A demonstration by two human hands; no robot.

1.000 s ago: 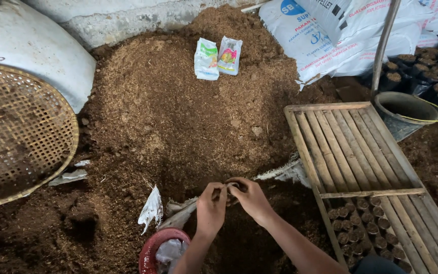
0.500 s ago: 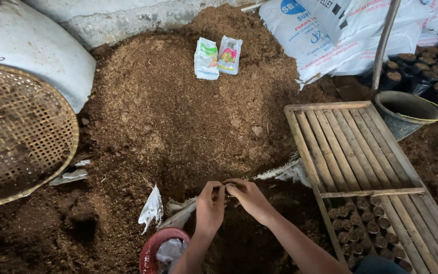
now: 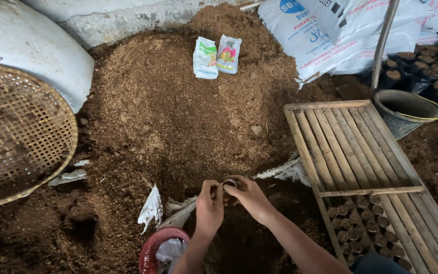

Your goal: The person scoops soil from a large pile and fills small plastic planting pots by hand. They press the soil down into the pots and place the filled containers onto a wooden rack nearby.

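From the head camera, both hands met low over the big mound of brown soil (image 3: pixel 178 116). The left hand (image 3: pixel 210 205) and the right hand (image 3: pixel 247 197) were curled, fingertips pinched together on a small dark pot (image 3: pixel 229 182) held between them just above the soil's near edge. A red bowl (image 3: pixel 153 247) sat close under the left wrist, a scrap of white plastic (image 3: pixel 150 209) beside it. To the right lay a slatted wooden tray (image 3: pixel 351 147), its near end packed with small filled pots (image 3: pixel 361 223). A woven sieve (image 3: pixel 16 137) leaned at the far left, and two seed packets (image 3: pixel 216 57) rested on the mound's far slope.
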